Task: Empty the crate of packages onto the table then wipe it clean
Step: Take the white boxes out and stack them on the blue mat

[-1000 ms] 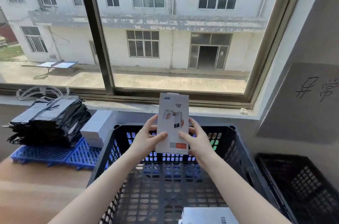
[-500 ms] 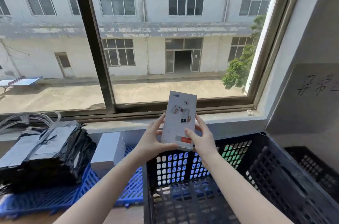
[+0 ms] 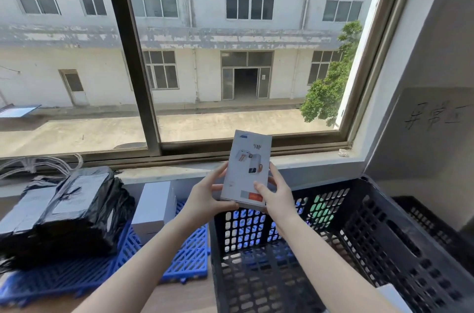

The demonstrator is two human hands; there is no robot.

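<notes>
**Both hands hold a small white box over the crate**

The left hand (image 3: 207,194) and the right hand (image 3: 275,192) both hold one small white box (image 3: 246,169). The box stands up tall and tips a little toward 1 o'clock. Its picture side faces the person. The left hand grips the left edge and the bottom of the box. The right hand grips the right edge, with its thumb on the front near an orange patch. The box is up in the air, over the far left corner of the black crate (image 3: 384,248), in front of the window sill (image 3: 307,161).

The crate sits on the wooden counter (image 3: 184,297). Low at 5 o'clock in the crate, a corner of a white package (image 3: 392,294) peeks out. At 9 o'clock from the crate lies a blue grid mat (image 3: 184,256). A plain white box (image 3: 154,205) rests on the mat. Black wrapped bundles (image 3: 64,212) sit farther out at 9 o'clock. At 3 o'clock from the crate is another dark crate (image 3: 436,225).
</notes>
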